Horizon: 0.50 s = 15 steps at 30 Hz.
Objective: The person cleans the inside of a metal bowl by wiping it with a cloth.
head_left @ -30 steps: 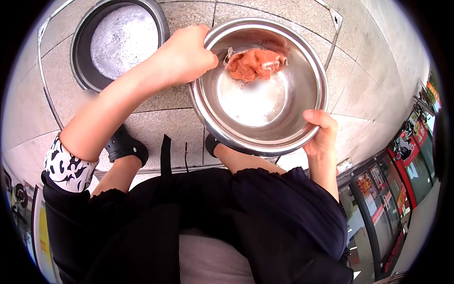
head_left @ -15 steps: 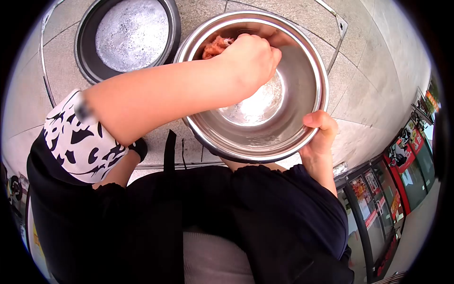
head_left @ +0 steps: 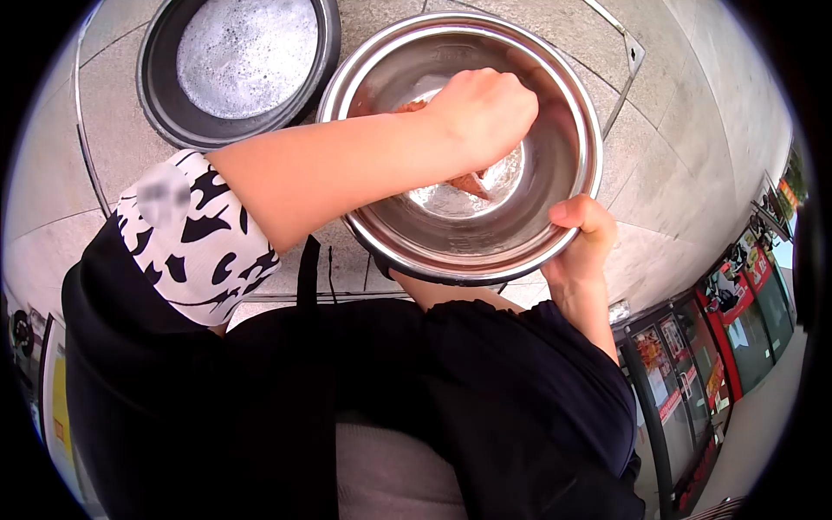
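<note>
A shiny steel bowl [head_left: 568,130] is held above the paving. My right hand [head_left: 585,238] grips its right rim, thumb on top and fingers underneath. Inside the bowl, my left hand [head_left: 490,117] is closed, knuckles up, over a reddish-brown cloth [head_left: 471,184]. Parts of the cloth show on both sides of my left wrist; the fingertips and the rest of it are hidden by the hand and forearm.
At the upper left stands a dark basin [head_left: 156,95] holding foamy liquid [head_left: 247,56]. Grey paving tiles [head_left: 108,130] spread beneath. A metal-edged seam [head_left: 635,54] runs at the upper right. Shopfront doors [head_left: 685,364] show at the lower right.
My left hand has gone from the bowl's left rim into the bowl, onto the cloth. The cloth has shifted and now lies mostly beneath it. My right hand stays on the rim.
</note>
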Each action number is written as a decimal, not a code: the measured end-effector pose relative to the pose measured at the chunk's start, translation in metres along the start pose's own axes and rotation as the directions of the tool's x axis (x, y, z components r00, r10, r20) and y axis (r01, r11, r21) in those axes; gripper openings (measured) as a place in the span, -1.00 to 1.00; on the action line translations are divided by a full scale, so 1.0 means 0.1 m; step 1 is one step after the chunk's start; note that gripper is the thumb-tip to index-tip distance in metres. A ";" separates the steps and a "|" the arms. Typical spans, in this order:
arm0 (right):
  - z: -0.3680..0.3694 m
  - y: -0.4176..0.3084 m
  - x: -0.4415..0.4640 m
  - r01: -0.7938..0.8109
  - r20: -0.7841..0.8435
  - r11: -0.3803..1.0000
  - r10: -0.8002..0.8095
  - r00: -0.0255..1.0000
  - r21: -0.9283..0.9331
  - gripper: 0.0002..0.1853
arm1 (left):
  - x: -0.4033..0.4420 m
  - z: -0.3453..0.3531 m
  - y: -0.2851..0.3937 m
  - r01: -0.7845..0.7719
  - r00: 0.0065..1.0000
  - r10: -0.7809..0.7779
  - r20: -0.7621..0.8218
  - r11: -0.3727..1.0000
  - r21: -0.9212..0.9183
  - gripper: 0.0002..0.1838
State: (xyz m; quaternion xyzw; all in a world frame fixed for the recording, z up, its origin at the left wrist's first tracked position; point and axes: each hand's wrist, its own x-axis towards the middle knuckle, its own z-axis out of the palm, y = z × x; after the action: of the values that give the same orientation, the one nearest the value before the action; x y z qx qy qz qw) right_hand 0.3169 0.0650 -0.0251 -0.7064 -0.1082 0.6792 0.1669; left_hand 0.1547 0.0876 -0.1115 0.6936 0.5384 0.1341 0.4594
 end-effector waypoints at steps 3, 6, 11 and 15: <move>-0.01 0.02 0.01 -0.009 -0.024 1.000 0.009 1.000 -0.002 -0.41 | 0.13 0.06 -0.15 -0.051 0.998 0.048 0.032 0.994 0.100 -0.79; 0.01 0.00 0.00 0.012 0.002 1.000 -0.012 1.000 -0.008 -0.35 | 0.05 0.16 0.04 -0.009 1.000 0.009 0.005 0.998 -0.068 -0.81; 0.00 0.03 -0.02 -0.001 -0.015 1.000 0.001 1.000 -0.019 -0.27 | 0.06 0.19 -0.09 -0.011 0.997 0.004 -0.072 0.995 -0.103 -0.80; 0.08 -0.05 -0.07 -0.020 0.000 0.996 0.020 1.000 -0.085 -0.27 | 0.14 0.21 -0.12 0.054 0.997 -0.052 -0.061 0.998 0.023 -0.81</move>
State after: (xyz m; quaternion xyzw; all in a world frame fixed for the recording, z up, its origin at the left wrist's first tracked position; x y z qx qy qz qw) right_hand 0.3093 0.0676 -0.0174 -0.7136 -0.1300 0.6760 0.1299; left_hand 0.1667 0.0890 -0.1369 0.6802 0.5720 0.1363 0.4377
